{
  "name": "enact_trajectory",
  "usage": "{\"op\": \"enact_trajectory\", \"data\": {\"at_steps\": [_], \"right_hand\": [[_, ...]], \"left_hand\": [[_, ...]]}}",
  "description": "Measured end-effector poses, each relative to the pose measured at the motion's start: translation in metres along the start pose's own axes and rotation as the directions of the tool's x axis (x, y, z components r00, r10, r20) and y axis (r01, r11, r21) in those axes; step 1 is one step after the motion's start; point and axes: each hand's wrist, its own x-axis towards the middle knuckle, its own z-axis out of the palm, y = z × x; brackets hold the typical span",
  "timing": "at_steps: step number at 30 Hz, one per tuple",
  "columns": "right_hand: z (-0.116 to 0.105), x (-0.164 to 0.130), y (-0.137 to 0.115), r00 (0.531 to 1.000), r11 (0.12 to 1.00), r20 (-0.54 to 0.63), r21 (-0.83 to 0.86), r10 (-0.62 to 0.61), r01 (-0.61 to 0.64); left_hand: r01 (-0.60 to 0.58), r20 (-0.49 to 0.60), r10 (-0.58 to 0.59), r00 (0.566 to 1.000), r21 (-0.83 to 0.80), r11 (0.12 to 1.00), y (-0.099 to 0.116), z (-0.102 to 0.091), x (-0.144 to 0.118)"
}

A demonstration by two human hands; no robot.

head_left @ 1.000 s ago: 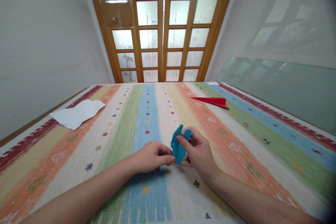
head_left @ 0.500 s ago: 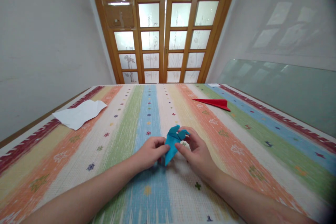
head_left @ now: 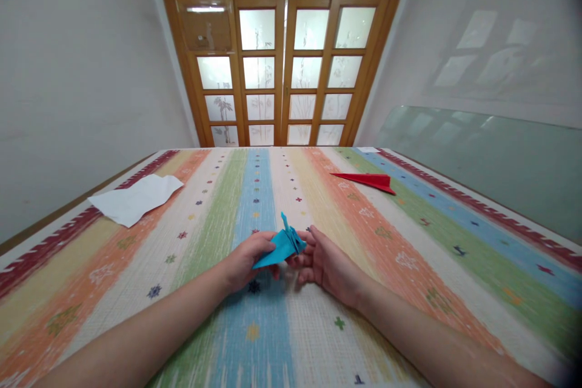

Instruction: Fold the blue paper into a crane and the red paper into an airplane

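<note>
A piece of folded blue paper (head_left: 282,246) is held just above the tablecloth, with a narrow strip sticking up from its top and a pointed end toward the lower left. My left hand (head_left: 252,257) pinches its left side, thumb on top and fingers beneath. Close against the paper's right end is my right hand (head_left: 325,264), palm turned inward, fingers loosely apart and partly behind the paper. Whether those fingertips touch the paper I cannot tell.
A red folded paper plane (head_left: 368,180) lies at the far right of the striped tablecloth (head_left: 218,218). On the left rests a creased white sheet (head_left: 136,199). Wooden doors (head_left: 284,66) with glass panes stand beyond the table, and a greenish glass panel (head_left: 482,163) leans at the right wall.
The blue paper has turned and shifted left, so its pointed end now faces lower left. My right thumb and fingers have come off their pinch and spread beside it.
</note>
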Motion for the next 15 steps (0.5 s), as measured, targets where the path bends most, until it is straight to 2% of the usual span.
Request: {"op": "enact_trajectory", "data": {"at_steps": [2,5,7,11,15], "right_hand": [[0.000,-0.002,-0.001,0.998,0.998,0.024,-0.006,0.055,-0.055],[-0.004,-0.004,-0.003,0.996,0.996,-0.031,0.002,0.087,-0.087],[-0.008,-0.005,-0.006,0.994,0.994,-0.011,-0.002,0.108,-0.108],[-0.013,-0.009,-0.015,0.984,0.980,0.090,-0.138,0.156,-0.143],[-0.013,-0.011,-0.019,0.976,0.940,0.127,-0.316,0.179,-0.131]], "left_hand": [[0.012,0.033,-0.012,0.999,0.015,1.000,-0.001,-0.001,0.000],[0.013,0.045,-0.014,0.999,0.025,1.000,0.000,-0.005,0.001],[0.027,0.043,-0.028,0.999,0.039,0.999,0.001,-0.010,0.001],[0.148,0.085,-0.158,0.984,0.119,0.982,0.006,-0.024,0.000],[0.258,0.126,-0.287,0.950,0.201,0.945,0.009,-0.032,0.000]]}}
